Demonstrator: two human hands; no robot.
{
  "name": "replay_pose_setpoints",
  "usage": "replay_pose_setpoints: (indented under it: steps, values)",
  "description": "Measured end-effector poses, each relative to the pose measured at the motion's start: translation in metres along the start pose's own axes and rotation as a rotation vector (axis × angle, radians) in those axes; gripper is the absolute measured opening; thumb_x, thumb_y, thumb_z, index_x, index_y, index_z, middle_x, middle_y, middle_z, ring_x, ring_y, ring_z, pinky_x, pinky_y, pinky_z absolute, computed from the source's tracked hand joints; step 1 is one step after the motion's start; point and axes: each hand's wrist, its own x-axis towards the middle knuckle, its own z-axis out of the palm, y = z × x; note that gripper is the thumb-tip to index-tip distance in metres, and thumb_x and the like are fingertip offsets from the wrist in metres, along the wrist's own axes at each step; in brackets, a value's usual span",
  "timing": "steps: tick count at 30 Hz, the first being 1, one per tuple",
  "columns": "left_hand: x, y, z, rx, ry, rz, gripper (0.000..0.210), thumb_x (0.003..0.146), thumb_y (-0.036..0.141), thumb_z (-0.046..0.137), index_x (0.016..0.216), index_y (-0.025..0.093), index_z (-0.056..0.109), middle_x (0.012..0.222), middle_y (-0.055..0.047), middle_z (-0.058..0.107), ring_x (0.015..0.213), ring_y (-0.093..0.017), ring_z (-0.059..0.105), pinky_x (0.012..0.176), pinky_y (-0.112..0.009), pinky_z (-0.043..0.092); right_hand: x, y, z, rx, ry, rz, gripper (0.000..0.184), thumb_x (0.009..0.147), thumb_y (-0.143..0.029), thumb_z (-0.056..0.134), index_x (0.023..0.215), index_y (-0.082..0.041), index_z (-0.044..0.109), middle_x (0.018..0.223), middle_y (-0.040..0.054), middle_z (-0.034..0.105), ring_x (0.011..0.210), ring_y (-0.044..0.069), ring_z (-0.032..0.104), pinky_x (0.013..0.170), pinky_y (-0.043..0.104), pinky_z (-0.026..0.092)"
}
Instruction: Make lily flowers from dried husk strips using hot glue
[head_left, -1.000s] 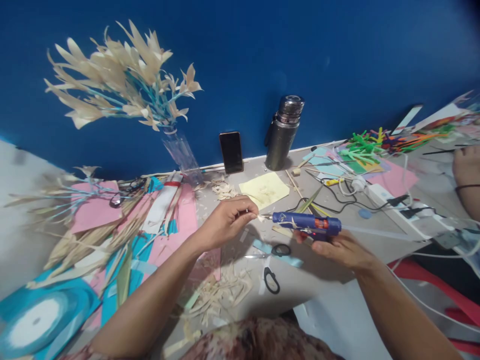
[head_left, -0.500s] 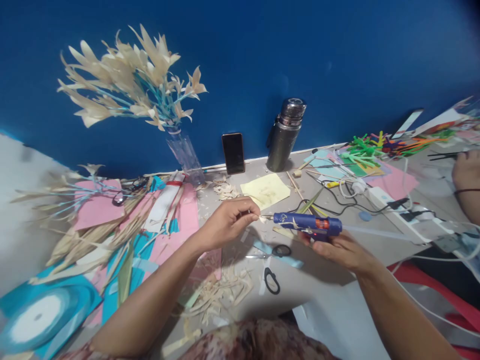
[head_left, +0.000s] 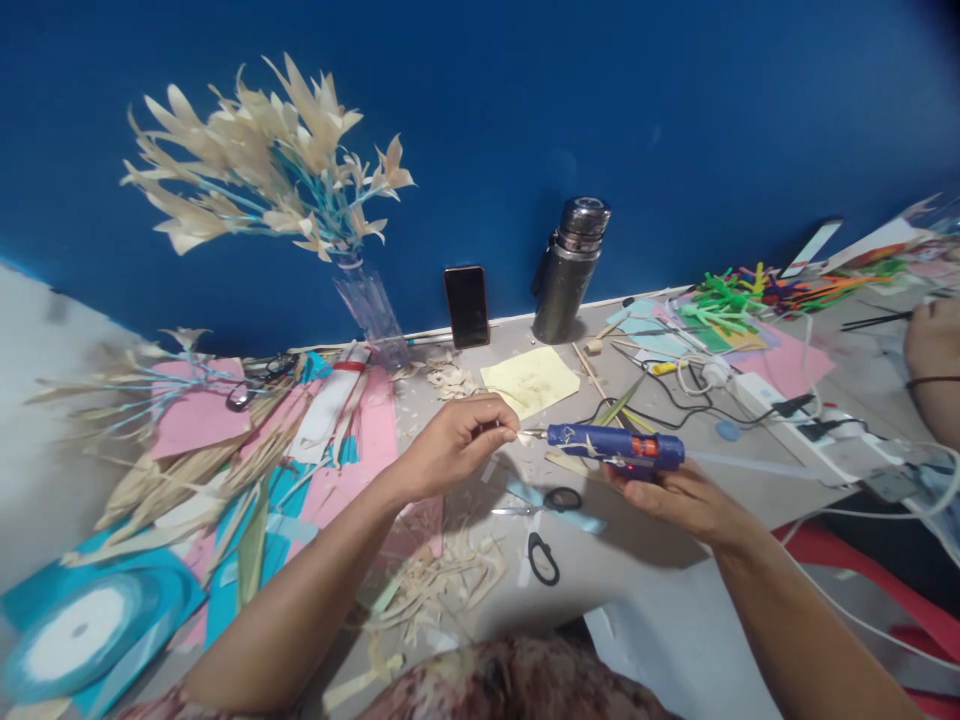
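Above bench (head_left: 622, 562), fingers of left hand (head_left: 459, 446) pinching small pale piece (head_left: 523, 437) at nozzle (head_left: 537, 434) of glue gun (head_left: 592, 441), seemingly steadying it; right hand (head_left: 686, 498) gripping gun from below, likely for aim.

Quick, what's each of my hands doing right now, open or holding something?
Left hand: closed, pinching a small pale piece.
Right hand: closed, holding the blue glue gun.
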Motion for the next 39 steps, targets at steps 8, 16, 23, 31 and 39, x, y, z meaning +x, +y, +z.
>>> replay_pose_setpoints:
  steps: [8, 16, 23, 31, 39]
  values:
    - [-0.001, 0.001, 0.000, 0.006, 0.009, -0.015, 0.016, 0.093, 0.019, 0.057, 0.081, 0.017, 0.066, 0.080, -0.004, 0.067, 0.072, -0.014, 0.060, 0.071, -0.026, 0.047, 0.000, 0.001, -0.001, -0.030, 0.007, -0.004, 0.049, 0.085, -0.066, 0.063, 0.100, -0.023, 0.081, 0.097, 0.0087, 0.079, 0.093, 0.032, 0.073, 0.085, 0.042, 0.061]
    - [-0.003, -0.004, -0.002, 0.005, 0.047, 0.003, 0.015, 0.093, 0.019, 0.059, 0.080, 0.017, 0.065, 0.075, -0.002, 0.063, 0.070, -0.013, 0.056, 0.069, -0.026, 0.044, 0.004, -0.009, 0.003, -0.276, 0.043, -0.092, 0.036, 0.092, -0.055, 0.057, 0.102, -0.028, 0.078, 0.095, 0.0060, 0.077, 0.089, 0.029, 0.070, 0.083, 0.040, 0.059]
    - [-0.015, -0.003, -0.002, -0.066, 0.133, -0.017, 0.019, 0.093, 0.028, 0.062, 0.079, 0.017, 0.066, 0.074, -0.003, 0.064, 0.066, -0.013, 0.056, 0.063, -0.026, 0.044, 0.060, -0.007, 0.004, -0.767, 0.100, -0.182, 0.023, 0.093, -0.030, 0.056, 0.104, -0.016, 0.070, 0.100, 0.0152, 0.071, 0.096, 0.032, 0.059, 0.088, 0.044, 0.047]
    - [-0.037, 0.003, 0.006, -0.182, 0.189, 0.049, 0.018, 0.093, 0.030, 0.066, 0.082, 0.017, 0.070, 0.076, -0.004, 0.065, 0.068, -0.014, 0.057, 0.064, -0.027, 0.046, 0.069, -0.030, 0.022, -0.496, 0.218, -0.288, 0.026, 0.091, -0.027, 0.060, 0.114, -0.021, 0.072, 0.120, 0.0118, 0.070, 0.113, 0.031, 0.060, 0.100, 0.045, 0.045]
    - [-0.043, 0.013, 0.009, -0.148, 0.172, 0.054, 0.023, 0.094, 0.033, 0.064, 0.080, 0.016, 0.069, 0.074, -0.004, 0.065, 0.068, -0.014, 0.057, 0.065, -0.027, 0.045, 0.046, -0.084, 0.072, 0.326, 0.122, -0.307, 0.012, 0.089, -0.031, 0.070, 0.090, -0.020, 0.074, 0.090, 0.0046, 0.073, 0.085, 0.019, 0.066, 0.077, 0.030, 0.051]
